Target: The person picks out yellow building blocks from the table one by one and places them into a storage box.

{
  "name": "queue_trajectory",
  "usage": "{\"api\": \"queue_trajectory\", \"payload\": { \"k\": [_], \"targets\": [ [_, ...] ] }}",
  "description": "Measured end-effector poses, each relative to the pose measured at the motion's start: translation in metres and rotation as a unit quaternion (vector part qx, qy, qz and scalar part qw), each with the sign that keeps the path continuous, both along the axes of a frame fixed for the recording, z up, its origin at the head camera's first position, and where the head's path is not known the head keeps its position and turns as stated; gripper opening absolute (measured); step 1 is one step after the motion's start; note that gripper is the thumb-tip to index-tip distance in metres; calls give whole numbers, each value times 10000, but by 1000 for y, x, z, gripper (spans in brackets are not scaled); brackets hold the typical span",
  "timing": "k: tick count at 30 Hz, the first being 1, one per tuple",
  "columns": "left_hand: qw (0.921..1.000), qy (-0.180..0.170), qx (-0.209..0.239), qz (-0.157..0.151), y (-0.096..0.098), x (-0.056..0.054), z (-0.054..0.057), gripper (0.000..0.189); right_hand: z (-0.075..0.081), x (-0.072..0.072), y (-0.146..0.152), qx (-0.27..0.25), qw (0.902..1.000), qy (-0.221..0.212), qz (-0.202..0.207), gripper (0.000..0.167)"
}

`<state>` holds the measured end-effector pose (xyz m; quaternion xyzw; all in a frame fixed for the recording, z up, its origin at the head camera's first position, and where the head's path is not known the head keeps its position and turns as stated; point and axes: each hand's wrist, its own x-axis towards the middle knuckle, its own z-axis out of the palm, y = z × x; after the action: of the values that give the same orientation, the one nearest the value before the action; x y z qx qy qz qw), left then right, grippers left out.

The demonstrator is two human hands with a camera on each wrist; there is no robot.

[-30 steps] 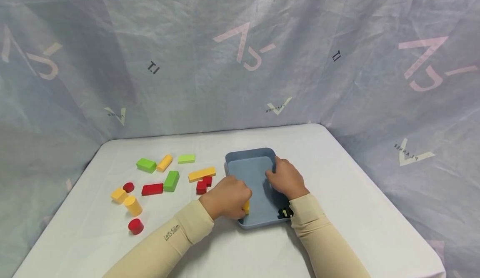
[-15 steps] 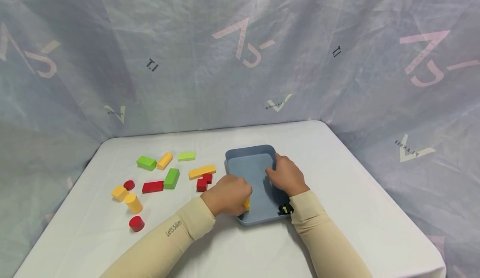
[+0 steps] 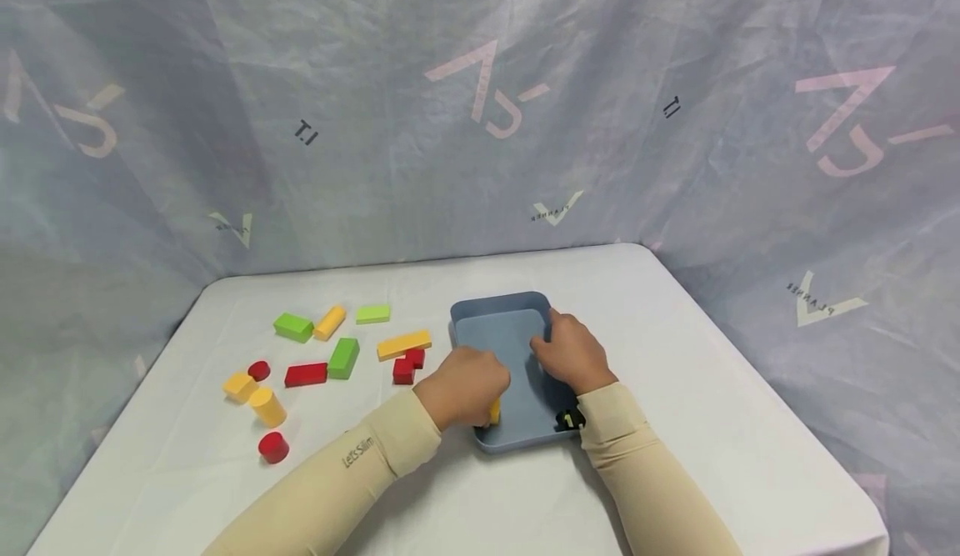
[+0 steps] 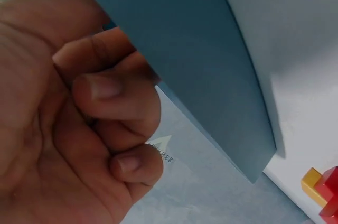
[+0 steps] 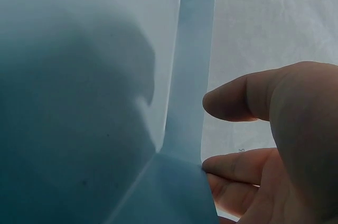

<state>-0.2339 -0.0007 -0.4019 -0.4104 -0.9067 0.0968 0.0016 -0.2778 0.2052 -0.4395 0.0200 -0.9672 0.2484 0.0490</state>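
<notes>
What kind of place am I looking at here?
Probably a staged tabletop workspace, perhaps for recording: printed grey fabric hangs behind and beside a white-covered table, and colored toy blocks lie across it.

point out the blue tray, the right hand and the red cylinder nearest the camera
Blue tray [image 3: 502,331]: head view, bare floor.
Right hand [image 3: 574,353]: head view, back of hand.
Red cylinder [image 3: 274,451]: head view, curved side.

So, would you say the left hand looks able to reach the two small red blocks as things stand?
Probably yes: the left hand is close to the two small red blocks, with nothing visible in between, though whether it holds the yellow piece is unclear.
</notes>
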Motion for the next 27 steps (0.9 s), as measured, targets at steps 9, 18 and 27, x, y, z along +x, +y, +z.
{"api": "queue_trajectory", "payload": {
  "k": [9,18,27],
  "targets": [
    [9994,223,-196,178,4,7,0,11,-2,1,-1,-43,9999,-62,85,73],
    [9979,535,-324,182,12,11,2,8,-5,-1,4,107,9999,17,42,73],
    [9994,226,-140,222,8,7,2,19,-4,-3,1,99,9999,1,46,73]
  ]
}}
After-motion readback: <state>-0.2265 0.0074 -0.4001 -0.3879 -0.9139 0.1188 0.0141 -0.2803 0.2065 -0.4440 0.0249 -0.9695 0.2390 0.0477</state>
